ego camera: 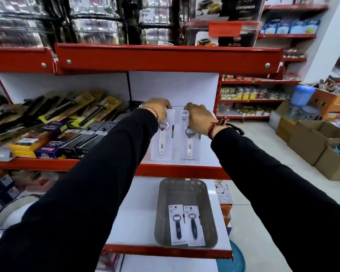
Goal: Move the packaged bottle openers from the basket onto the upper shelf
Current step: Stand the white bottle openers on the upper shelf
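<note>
Two white-handled packaged bottle openers lie side by side on the white upper shelf (208, 154). My left hand (159, 109) grips the top of the left pack (164, 141). My right hand (198, 119) grips the top of the right pack (190, 143). On the shelf below stands a grey mesh basket (185, 190). Two black-handled packaged bottle openers lie flat inside it, one on the left (177, 224) and one on the right (192, 225).
Stacked packaged kitchen tools and boxes (53, 124) fill the upper shelf to the left. A red shelf with steel containers (165, 55) hangs overhead. Cardboard boxes (310, 142) crowd the floor on the right. A metal-rimmed pan (14, 211) sits at lower left.
</note>
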A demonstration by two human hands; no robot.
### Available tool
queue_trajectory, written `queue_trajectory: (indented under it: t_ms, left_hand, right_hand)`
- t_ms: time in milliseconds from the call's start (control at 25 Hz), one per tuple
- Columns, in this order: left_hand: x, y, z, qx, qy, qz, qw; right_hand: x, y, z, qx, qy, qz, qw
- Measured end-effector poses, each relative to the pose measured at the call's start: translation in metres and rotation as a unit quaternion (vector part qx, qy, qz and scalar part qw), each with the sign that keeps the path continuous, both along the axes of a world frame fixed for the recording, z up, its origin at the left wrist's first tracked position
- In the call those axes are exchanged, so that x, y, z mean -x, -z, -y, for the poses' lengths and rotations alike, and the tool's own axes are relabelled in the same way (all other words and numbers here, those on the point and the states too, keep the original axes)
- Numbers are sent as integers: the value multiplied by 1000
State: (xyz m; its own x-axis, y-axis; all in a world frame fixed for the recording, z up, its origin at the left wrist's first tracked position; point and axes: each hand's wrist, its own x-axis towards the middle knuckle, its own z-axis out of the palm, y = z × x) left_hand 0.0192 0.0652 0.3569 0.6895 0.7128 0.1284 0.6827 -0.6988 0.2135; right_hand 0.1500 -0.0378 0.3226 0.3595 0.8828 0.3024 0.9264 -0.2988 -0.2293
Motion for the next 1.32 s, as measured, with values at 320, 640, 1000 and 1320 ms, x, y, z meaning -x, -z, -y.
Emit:
queue_trajectory:
  t_ms: [320,640,1000,1320]
  left_hand:
    - [-21,70,-45,-1,4,-46,999]
    - [-31,123,-40,-113,13,-164,980]
    - [-5,122,-5,-154,10,-72,985]
    - [42,124,73,-267,55,120,955]
  right_hand:
    - [-21,49,-42,87,-13,-90,992]
    - [-24,86,-44,185,2,-40,982]
    - [-17,85,4,25,-14,3,1000]
    - [24,87,86,-117,-47,62,990]
